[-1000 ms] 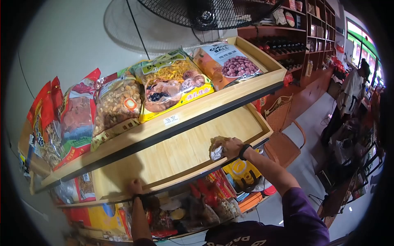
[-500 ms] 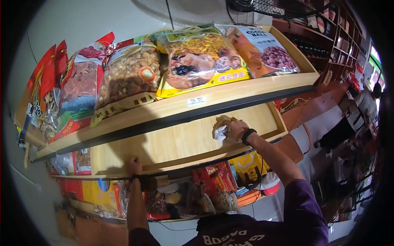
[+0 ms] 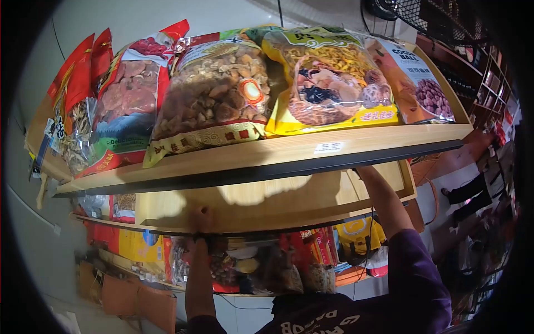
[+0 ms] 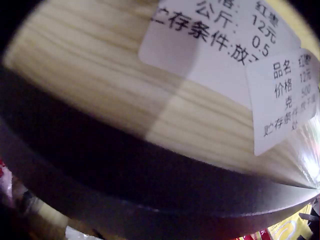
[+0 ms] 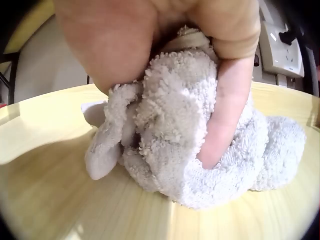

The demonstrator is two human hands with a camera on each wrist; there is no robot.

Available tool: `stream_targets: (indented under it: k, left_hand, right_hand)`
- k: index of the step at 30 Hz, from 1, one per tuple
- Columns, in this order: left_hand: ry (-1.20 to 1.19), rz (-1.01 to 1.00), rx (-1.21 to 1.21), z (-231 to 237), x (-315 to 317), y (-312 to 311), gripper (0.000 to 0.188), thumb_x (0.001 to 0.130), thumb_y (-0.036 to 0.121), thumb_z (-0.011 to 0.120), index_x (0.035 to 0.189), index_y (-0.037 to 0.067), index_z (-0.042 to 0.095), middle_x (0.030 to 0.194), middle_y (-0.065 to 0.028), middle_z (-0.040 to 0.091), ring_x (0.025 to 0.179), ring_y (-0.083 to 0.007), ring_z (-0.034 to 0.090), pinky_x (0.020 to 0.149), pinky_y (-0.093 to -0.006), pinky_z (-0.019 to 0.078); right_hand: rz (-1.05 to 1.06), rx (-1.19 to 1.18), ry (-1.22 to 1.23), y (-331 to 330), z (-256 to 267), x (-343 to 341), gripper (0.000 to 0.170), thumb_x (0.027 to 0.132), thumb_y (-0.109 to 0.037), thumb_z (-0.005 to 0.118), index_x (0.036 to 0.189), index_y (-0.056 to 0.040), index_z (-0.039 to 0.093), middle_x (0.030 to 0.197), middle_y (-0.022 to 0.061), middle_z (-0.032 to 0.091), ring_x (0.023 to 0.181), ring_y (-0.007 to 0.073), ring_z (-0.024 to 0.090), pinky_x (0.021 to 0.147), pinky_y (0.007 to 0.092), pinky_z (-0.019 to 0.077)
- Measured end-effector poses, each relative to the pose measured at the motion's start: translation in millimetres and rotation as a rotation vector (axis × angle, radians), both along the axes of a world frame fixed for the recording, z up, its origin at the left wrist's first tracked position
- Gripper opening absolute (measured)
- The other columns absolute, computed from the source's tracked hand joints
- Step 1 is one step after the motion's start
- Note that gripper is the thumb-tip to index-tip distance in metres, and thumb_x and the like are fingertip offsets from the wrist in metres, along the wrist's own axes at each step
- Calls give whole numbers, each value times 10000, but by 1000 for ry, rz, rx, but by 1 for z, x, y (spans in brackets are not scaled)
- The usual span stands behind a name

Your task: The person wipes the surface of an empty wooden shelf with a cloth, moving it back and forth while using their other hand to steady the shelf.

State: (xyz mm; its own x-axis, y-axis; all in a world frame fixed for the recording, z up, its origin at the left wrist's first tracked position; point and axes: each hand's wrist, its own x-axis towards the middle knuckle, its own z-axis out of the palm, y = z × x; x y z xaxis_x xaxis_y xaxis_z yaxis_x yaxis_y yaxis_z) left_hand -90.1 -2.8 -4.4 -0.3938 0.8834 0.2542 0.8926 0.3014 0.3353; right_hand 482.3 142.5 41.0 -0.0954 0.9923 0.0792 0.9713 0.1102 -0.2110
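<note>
My right hand [image 5: 227, 35] grips a bunched white terry cloth [image 5: 175, 120], pressed to the pale wooden bottom of a tray in the right wrist view. In the head view that hand is hidden beneath the upper shelf; only the forearm [image 3: 389, 203] shows. My left hand [image 3: 202, 219], in shadow and curled, holds the front rim of the lower wooden tray [image 3: 300, 186]. The left wrist view shows the tray's wooden front [image 4: 90, 65] with white price labels [image 4: 282, 100] and a black rail [image 4: 100, 160] below, but no fingers.
Above, an upper wooden shelf [image 3: 261, 158] carries bagged dried foods, including a mushroom bag [image 3: 217, 89] and a cocoa ball bag [image 3: 414, 83]. More packets [image 3: 133, 250] fill the level below. A fan [image 3: 439, 19] stands at the back right, chairs [image 3: 133, 300] at the lower left.
My right hand has moved away from me, deeper under the upper shelf, with the cloth. The left hand stays at the tray's rim. The head view has shifted.
</note>
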Motion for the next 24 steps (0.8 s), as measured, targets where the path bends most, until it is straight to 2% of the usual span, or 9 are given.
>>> stream_targets:
  k: [12,15,16,18,19,24]
  left_hand:
    - [-82,-8,32,8,8,-5,313,838,330,630,922,52,747,893,-161,728,852,-349,707,755,-429,559]
    - [-84,-45,3,10,7,-6,317,838,336,631,939,59,747,905,-157,730,857,-342,710,751,-418,561]
    - [-143,-22,-55,22,13,-9,329,836,346,639,998,81,750,959,-155,730,919,-338,704,803,-421,553]
    - [-158,-32,-45,19,12,-8,351,847,363,631,1015,77,745,982,-157,728,938,-334,701,814,-413,549]
    - [-167,-34,-37,15,8,-7,362,853,372,626,1024,75,742,994,-158,726,947,-332,700,819,-410,548]
    - [-114,-54,-6,-2,-2,0,373,853,384,622,1017,69,738,991,-151,727,944,-329,699,817,-404,545]
  right_hand:
    - [17,-63,35,-21,0,-22,440,783,-335,719,1177,-150,650,1151,147,685,1101,318,635,976,429,490]
    - [36,-17,23,-50,3,-35,439,784,-336,718,1175,-149,651,1151,147,685,1103,318,635,977,427,490]
    - [64,7,12,-65,10,-39,437,792,-346,708,1176,-144,652,1156,144,685,1107,318,634,985,423,487]
    - [112,32,-37,-91,19,-43,444,809,-364,688,1191,-142,645,1186,136,676,1115,317,634,998,413,484]
    - [109,-99,-76,-102,29,-48,461,812,-381,692,1202,-142,639,1187,133,676,1123,308,633,1006,409,480]
    - [204,-74,-19,-146,19,-44,486,792,-380,738,1213,-161,637,1142,131,693,1077,327,651,984,421,496]
